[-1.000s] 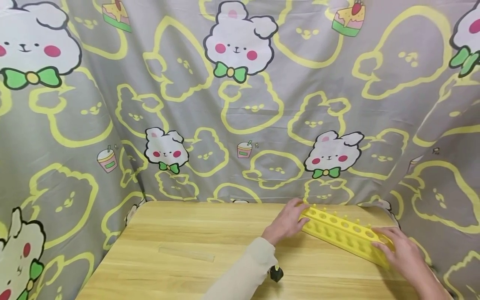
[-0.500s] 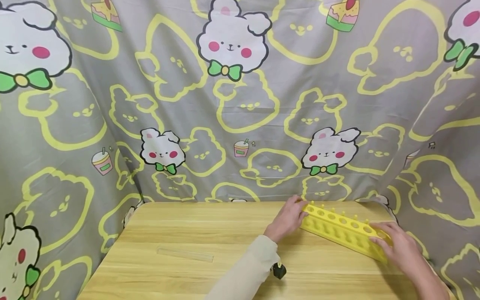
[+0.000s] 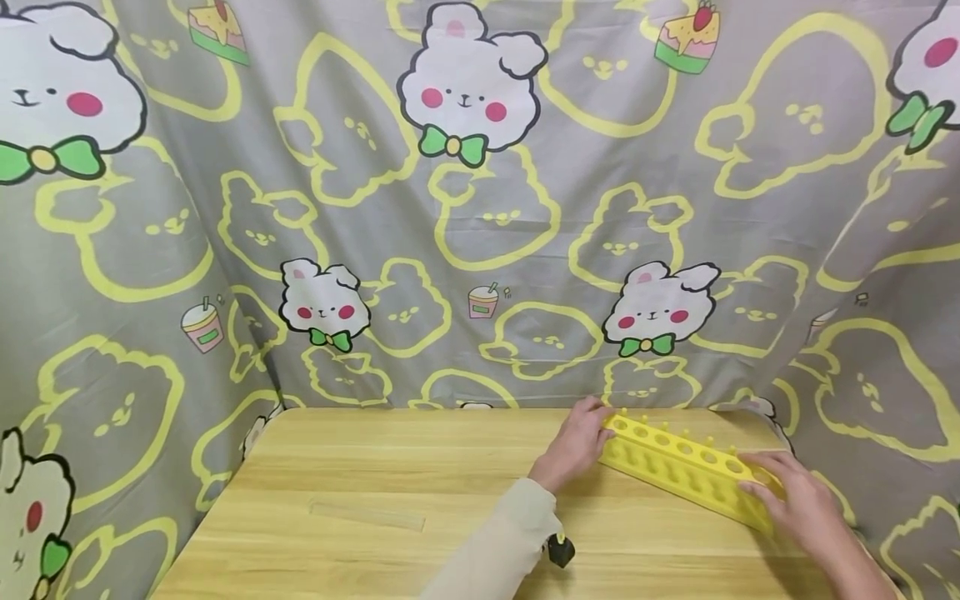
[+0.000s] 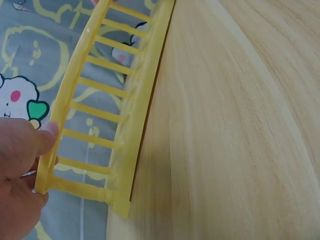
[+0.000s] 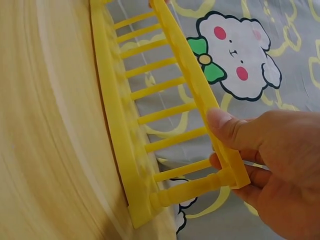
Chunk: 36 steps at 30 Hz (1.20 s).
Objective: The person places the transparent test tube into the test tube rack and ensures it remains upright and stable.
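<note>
A yellow plastic test tube rack [image 3: 686, 492], with a row of round holes along its top and small pegs behind, stands at an angle on the right side of the table. My left hand [image 3: 576, 442] grips its far left end, thumb on the top bar in the left wrist view. At the near right end my right hand [image 3: 802, 500] pinches the top bar between thumb and fingers. Both wrist views show the rack's base [image 4: 140, 115] against the wood and its thin crossbars. Its holes hold no tubes that I can make out.
A thin clear tube [image 3: 367, 516] lies on the wooden table [image 3: 420, 458], left of the middle. Grey cloth [image 3: 525, 275] printed with rabbits hangs behind the table and along both sides. A small black object [image 3: 560, 550] hangs by the left sleeve [image 3: 495, 542].
</note>
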Available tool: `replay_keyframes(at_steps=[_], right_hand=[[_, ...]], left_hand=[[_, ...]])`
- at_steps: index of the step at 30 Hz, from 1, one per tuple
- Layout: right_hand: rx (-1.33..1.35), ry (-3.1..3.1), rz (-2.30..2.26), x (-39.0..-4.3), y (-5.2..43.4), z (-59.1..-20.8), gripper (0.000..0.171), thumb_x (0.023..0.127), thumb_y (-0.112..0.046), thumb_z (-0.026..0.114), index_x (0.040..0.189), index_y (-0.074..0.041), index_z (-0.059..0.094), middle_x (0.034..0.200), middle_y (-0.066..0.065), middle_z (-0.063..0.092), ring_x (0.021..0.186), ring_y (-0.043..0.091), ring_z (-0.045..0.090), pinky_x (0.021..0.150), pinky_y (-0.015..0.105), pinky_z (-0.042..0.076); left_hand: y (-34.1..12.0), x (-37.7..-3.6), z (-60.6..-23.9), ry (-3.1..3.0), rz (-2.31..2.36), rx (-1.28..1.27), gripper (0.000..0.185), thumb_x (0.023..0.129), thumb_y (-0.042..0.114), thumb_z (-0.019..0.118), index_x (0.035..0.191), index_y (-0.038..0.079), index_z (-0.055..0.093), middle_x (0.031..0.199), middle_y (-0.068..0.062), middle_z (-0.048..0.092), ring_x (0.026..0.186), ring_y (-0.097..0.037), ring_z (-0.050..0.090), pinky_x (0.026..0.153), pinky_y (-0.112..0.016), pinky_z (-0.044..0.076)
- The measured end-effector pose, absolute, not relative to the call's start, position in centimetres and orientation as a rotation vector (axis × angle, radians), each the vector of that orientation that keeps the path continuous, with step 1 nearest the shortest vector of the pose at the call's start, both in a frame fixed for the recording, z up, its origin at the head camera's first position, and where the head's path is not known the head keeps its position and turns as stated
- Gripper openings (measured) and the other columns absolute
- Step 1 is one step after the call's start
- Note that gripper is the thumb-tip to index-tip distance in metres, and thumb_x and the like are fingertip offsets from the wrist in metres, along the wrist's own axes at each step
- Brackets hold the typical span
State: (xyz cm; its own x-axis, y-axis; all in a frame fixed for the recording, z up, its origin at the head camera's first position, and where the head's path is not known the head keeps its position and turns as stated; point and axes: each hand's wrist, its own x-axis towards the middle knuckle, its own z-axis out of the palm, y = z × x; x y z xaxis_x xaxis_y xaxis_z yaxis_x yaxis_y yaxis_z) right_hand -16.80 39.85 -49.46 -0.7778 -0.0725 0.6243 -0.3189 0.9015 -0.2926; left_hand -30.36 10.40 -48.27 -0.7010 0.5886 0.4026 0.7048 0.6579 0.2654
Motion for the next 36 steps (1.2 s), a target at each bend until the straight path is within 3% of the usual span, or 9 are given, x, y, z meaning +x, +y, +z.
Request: replay_keyframes(at_steps=[8,14,20,28,36], right_hand=[[0.303,-2.437,0.506,-16.6,39.8,-49.4,0.044,0.07,-0.002,0.089,0.111,0.001,0.071,0.107,0.02,0.065,0.084,0.049,0.065,0.061,0.061,0.051],[0.305,-2.413,0.44,-16.6,39.8,-49.5,0.043,0.069,-0.007,0.09,0.108,-0.002,0.073,0.105,0.016,0.066,0.076,0.043,0.064,0.052,0.042,0.049],[0.311,-2.415,0.438,-16.6,39.7,-49.5,0.042,0.071,-0.008,0.089,0.109,-0.002,0.072,0.106,0.017,0.065,0.071,0.04,0.063,0.048,0.031,0.042],[0.326,-2.429,0.445,-16.8,39.6,-49.3,0.045,0.07,-0.003,0.089,0.111,0.0,0.071,0.107,0.019,0.065,0.07,0.039,0.062,0.048,0.031,0.041],[0.345,-2.421,0.431,-17.3,39.3,-49.4,0.046,0.067,-0.003,0.09,0.11,-0.001,0.072,0.104,0.016,0.066,0.085,0.04,0.062,0.057,0.039,0.05]], left_hand=[[10.4,-30.2,-48.2,-2.605,-0.569,-1.025,0.037,0.1,0.025,0.068,0.133,0.01,0.068,0.127,-0.001,0.061,0.12,-0.015,0.057,0.103,-0.017,0.045],[10.3,-30.2,-48.3,-2.592,-0.573,-1.036,0.038,0.099,0.025,0.069,0.135,0.01,0.068,0.127,-0.001,0.062,0.121,-0.016,0.057,0.103,-0.016,0.045],[10.2,-30.4,-48.5,-2.566,-0.567,-1.046,0.038,0.099,0.025,0.07,0.134,0.01,0.068,0.126,-0.002,0.063,0.12,-0.016,0.057,0.103,-0.017,0.045],[9.9,-30.4,-48.3,-2.545,-0.584,-1.054,0.038,0.099,0.025,0.07,0.134,0.01,0.068,0.125,-0.002,0.064,0.118,-0.016,0.058,0.104,-0.016,0.044],[9.2,-30.3,-48.1,-2.573,-0.59,-1.036,0.037,0.098,0.025,0.071,0.131,0.011,0.07,0.126,-0.002,0.065,0.118,-0.015,0.059,0.102,-0.016,0.046]])
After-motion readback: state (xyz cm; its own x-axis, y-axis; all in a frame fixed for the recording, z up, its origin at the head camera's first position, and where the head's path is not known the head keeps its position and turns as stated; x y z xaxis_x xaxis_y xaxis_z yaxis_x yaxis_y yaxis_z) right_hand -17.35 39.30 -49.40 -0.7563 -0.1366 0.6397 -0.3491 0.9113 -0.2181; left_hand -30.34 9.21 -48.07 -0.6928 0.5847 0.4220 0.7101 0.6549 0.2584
